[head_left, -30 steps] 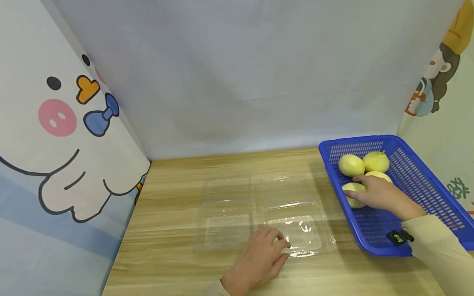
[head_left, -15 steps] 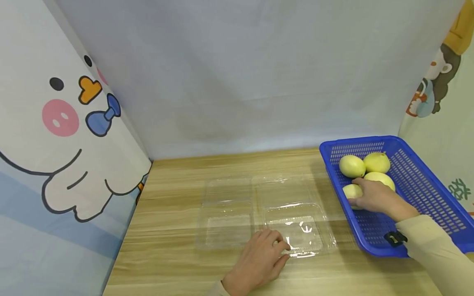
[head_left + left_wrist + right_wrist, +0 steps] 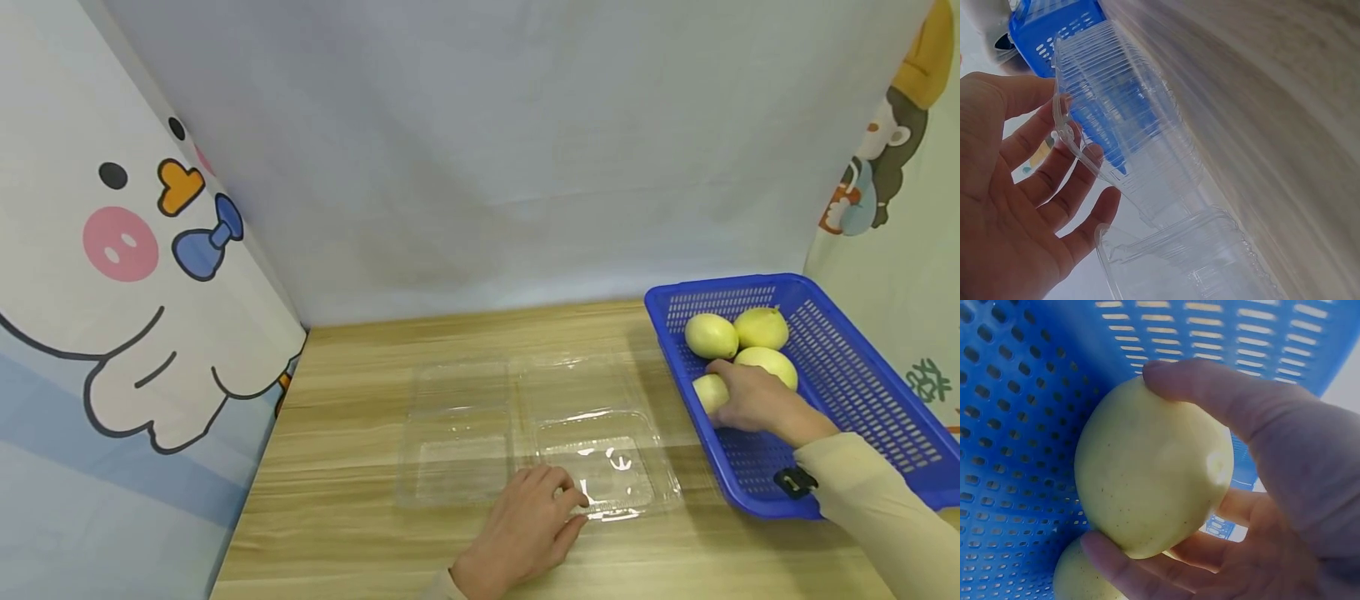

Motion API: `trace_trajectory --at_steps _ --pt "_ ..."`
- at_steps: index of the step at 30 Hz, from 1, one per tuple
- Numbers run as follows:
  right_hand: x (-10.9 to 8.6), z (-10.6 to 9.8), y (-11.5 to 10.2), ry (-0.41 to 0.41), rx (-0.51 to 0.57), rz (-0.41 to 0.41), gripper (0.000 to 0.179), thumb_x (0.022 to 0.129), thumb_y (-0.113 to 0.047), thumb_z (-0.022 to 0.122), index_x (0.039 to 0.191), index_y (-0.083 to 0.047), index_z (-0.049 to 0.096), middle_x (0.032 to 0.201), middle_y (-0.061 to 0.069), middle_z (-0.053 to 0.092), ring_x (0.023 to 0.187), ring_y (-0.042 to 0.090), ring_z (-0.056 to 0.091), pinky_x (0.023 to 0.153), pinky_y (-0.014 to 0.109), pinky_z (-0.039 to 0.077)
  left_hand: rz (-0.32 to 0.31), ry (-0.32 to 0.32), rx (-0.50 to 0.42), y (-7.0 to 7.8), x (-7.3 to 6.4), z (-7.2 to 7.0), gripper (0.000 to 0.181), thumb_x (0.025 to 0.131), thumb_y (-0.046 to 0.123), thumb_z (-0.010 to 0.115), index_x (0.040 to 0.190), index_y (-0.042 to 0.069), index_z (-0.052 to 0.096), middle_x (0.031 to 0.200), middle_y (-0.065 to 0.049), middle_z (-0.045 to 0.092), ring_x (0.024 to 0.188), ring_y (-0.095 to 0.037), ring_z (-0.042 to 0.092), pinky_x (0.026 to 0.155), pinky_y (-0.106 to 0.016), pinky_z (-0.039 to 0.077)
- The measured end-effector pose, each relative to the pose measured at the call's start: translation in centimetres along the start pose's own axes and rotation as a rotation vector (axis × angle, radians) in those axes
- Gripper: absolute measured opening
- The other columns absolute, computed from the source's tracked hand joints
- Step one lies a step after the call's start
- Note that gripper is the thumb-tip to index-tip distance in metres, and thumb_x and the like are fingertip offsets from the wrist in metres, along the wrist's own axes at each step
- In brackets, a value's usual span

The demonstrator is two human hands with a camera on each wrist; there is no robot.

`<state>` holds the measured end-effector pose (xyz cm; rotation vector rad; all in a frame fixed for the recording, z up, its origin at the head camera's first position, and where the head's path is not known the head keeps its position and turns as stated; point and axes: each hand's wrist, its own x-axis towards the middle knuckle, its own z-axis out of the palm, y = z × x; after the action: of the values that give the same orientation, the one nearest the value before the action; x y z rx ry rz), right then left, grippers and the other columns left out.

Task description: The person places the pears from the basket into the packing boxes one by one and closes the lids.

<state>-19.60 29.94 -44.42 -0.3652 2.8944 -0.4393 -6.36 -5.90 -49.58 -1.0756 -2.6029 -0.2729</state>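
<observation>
My right hand (image 3: 757, 402) reaches into the blue plastic basket (image 3: 759, 468) and grips a pale yellow-green, speckled round fruit (image 3: 1154, 469). In the right wrist view the thumb lies over its top and the fingers come round from below. Another similar fruit (image 3: 1082, 575) shows under the fingertips. My left hand (image 3: 525, 521) is at the near left corner of a clear plastic container (image 3: 615, 471), whose lid half lies open behind it. Its thumb and curled fingers pinch the container's rim (image 3: 1063, 119).
Beside it on the left stands a second open clear container (image 3: 461, 467). Several more fruits, including a rear one (image 3: 711, 336), sit in the basket's far left part. A wooden table (image 3: 337, 533) carries everything, with a pale cloth (image 3: 480, 167) hanging behind.
My right hand has closed around the fruit nearest the basket's left side and moved slightly left, uncovering the fruit behind it. The left hand has stayed at the container.
</observation>
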Motion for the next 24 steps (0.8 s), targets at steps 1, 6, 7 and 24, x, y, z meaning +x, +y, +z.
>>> trace_trajectory --at_steps 1,6,7,24 --pt "0.0 0.0 0.0 0.002 0.001 0.003 0.080 0.069 -0.026 0.091 0.130 0.014 0.057 0.109 0.034 0.070 0.097 0.051 0.068 0.083 0.065 0.057 0.002 0.001 0.000 0.0 0.0 0.0 0.008 0.097 0.035 0.079 0.104 0.030 0.078 0.104 0.013 0.066 0.099 -0.006 0.062 0.088 -0.025 0.053" --pt "-0.2 -0.2 -0.1 0.008 0.002 0.015 0.080 0.067 -0.025 0.092 0.129 0.014 0.058 0.109 0.034 0.070 0.097 0.051 0.068 0.082 0.065 0.056 0.007 -0.001 -0.006 0.1 0.1 0.0 0.006 0.097 0.034 0.078 0.101 0.030 0.078 0.098 0.014 0.067 0.094 -0.005 0.063 0.088 -0.026 0.053" --pt "-0.2 -0.3 -0.1 0.011 0.003 0.018 0.081 0.067 -0.026 0.093 0.129 0.014 0.058 0.109 0.033 0.070 0.097 0.050 0.068 0.083 0.065 0.056 0.009 0.000 -0.008 0.1 0.1 0.1 0.005 0.097 0.034 0.078 0.100 0.029 0.078 0.096 0.015 0.067 0.092 -0.004 0.064 0.088 -0.026 0.054" --pt "-1.4 -4.9 -0.9 0.116 -0.040 0.034 0.085 0.077 -0.033 0.090 0.135 0.016 0.053 0.116 0.038 0.067 0.098 0.051 0.066 0.077 0.062 0.053 0.001 0.012 -0.019 0.1 0.1 0.1 0.006 0.097 0.033 0.079 0.094 0.028 0.078 0.090 0.016 0.071 0.087 -0.004 0.069 0.090 -0.029 0.056"
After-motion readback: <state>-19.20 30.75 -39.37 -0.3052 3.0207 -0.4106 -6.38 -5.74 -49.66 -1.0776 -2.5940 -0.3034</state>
